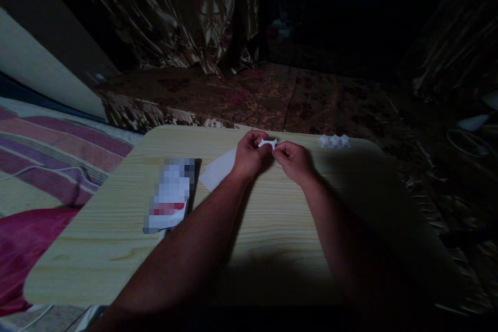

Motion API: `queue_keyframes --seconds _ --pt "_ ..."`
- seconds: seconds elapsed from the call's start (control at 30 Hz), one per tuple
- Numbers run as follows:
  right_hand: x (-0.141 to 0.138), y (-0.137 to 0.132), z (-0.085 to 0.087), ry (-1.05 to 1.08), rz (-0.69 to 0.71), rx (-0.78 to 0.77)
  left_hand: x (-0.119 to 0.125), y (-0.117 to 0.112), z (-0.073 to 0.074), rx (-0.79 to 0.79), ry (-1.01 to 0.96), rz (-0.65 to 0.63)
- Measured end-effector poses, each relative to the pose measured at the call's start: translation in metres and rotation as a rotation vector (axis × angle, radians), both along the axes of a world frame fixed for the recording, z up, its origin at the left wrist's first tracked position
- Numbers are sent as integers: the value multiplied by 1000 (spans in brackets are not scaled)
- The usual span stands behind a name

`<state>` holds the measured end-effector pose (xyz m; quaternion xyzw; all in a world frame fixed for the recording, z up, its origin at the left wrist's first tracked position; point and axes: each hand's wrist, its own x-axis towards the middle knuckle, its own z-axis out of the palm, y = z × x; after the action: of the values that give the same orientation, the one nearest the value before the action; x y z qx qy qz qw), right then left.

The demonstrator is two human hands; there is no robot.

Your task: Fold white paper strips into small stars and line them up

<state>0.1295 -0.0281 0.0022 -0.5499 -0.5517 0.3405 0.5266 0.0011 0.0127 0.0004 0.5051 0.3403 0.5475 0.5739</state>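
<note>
A small white piece of folded paper (267, 142) is held up over the far part of the table. My left hand (249, 156) grips it from the left, thumb in front and fingers curled behind. On its right side, the fingertips of my right hand (292, 161) are pinched together at the paper's corner. Flat white paper sheets (218, 170) lie beside my left wrist, partly covered by it. Three small white folded paper shapes (335, 141) stand in a row near the table's far right edge.
A flat pixelated object (171, 192) lies on the left of the light wooden table (105, 238). Beyond the far edge is a patterned cloth surface (249, 93) with curtains (202, 15). A striped bed cover (58, 150) lies at left; a white cable (465, 142) is at right.
</note>
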Motion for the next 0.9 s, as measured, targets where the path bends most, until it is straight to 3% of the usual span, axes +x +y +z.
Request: queue_keyframes --seconds 0.4,0.9 --pt "3 1 -1 19 3 42 0 0 -1 11 5 -22" --pt "3 3 -1 148 -57 -16 -1 -2 -1 9 46 -81"
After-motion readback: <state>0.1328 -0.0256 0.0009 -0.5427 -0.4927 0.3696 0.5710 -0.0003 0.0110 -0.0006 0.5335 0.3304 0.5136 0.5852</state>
